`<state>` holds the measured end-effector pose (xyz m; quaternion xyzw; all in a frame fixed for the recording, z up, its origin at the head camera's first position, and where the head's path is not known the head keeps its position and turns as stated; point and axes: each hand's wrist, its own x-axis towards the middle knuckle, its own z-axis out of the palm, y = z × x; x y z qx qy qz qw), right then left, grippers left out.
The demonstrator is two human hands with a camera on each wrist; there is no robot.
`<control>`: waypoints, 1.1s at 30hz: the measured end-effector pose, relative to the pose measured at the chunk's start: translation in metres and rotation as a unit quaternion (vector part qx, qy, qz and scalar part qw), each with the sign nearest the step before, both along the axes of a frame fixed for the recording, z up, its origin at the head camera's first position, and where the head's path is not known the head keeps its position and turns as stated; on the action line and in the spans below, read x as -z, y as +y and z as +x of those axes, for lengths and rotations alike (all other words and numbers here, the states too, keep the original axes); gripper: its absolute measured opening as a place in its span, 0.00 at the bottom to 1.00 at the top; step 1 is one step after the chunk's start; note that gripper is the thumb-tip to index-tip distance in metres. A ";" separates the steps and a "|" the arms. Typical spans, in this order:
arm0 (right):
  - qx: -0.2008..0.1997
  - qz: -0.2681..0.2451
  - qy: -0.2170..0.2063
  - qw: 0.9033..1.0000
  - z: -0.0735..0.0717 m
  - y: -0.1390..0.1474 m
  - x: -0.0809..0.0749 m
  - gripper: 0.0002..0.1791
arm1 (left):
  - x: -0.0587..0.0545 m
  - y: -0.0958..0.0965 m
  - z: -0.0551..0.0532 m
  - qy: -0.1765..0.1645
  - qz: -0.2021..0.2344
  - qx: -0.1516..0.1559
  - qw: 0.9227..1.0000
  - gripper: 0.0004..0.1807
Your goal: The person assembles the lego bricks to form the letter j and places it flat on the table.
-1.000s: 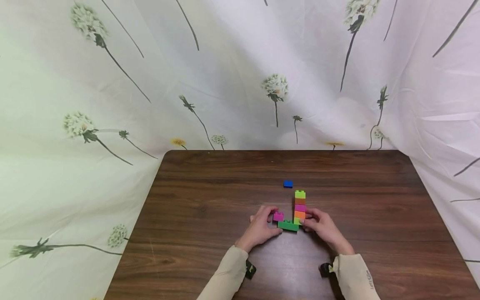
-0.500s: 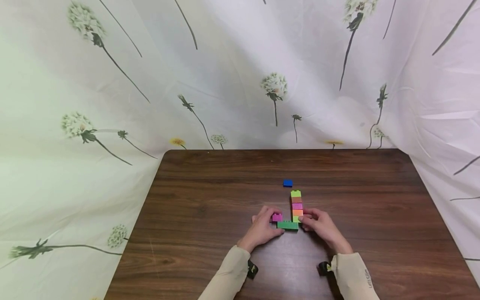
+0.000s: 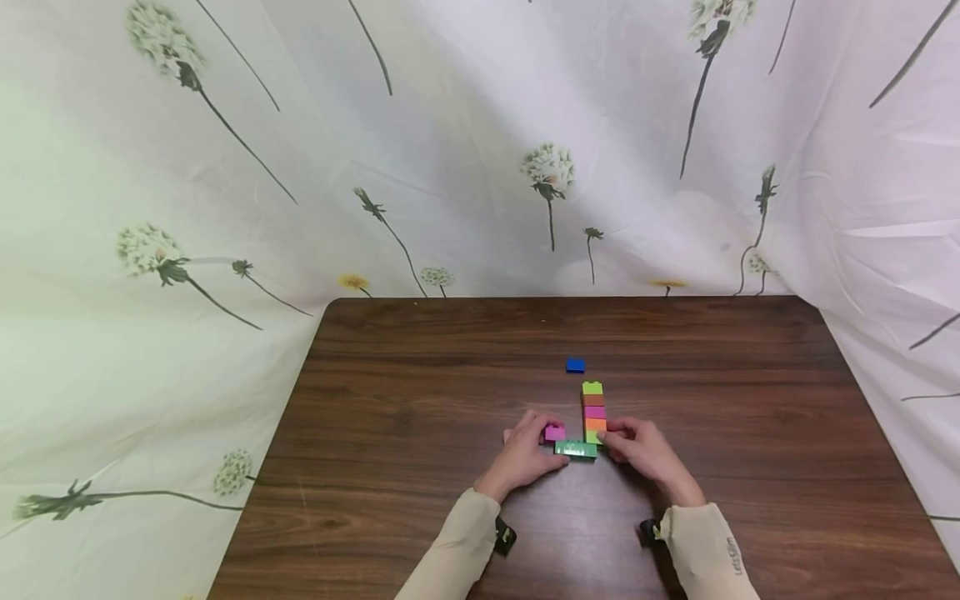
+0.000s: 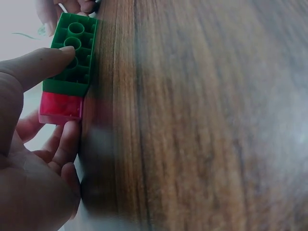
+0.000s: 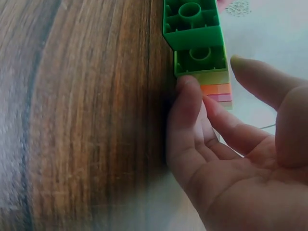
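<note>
A green building block [image 3: 575, 451] lies on its side with its hollow underside toward me. A pink block [image 3: 554, 433] sits on its left end, and a column of blocks [image 3: 594, 400] in lime, brown, pink and orange extends away from its right end. My left hand [image 3: 521, 458] pinches the green and pink blocks, its thumb on the hollow underside and its fingers behind the pink one. With thumb and fingertips, my right hand [image 3: 651, 457] holds the near end of the column at the lime block [image 5: 202, 65], whose hollow underside partly overhangs the green block.
A small blue block [image 3: 575, 366] lies alone farther back on the dark wooden table [image 3: 420, 367]. Behind the table hangs a white cloth [image 3: 465, 167] printed with dandelions.
The column has shifted slightly left and its far end has swung left, with the right hand following. The left hand has come slightly right on the green block. The blue block stays put.
</note>
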<state>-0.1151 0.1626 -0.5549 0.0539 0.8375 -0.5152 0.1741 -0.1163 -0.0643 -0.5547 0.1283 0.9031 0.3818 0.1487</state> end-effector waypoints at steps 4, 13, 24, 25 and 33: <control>0.005 -0.012 -0.006 1.000 -0.004 0.002 0.002 0.20 | 0.003 -0.002 -0.002 -0.008 0.006 0.000 1.000 0.28; 0.046 -0.014 0.029 0.998 -0.037 0.009 0.004 0.23 | 0.005 -0.007 -0.005 -0.028 0.023 0.011 0.999 0.30; 0.015 0.013 0.060 0.998 -0.085 0.001 0.008 0.25 | 0.008 -0.010 -0.004 -0.032 0.036 0.010 0.999 0.29; 0.009 0.015 0.058 0.998 -0.088 -0.001 0.007 0.25 | 0.008 -0.010 -0.004 -0.033 0.036 0.010 0.999 0.29; -0.037 0.027 0.046 0.998 -0.106 -0.012 0.000 0.21 | 0.009 -0.010 -0.003 -0.029 0.042 0.009 0.999 0.28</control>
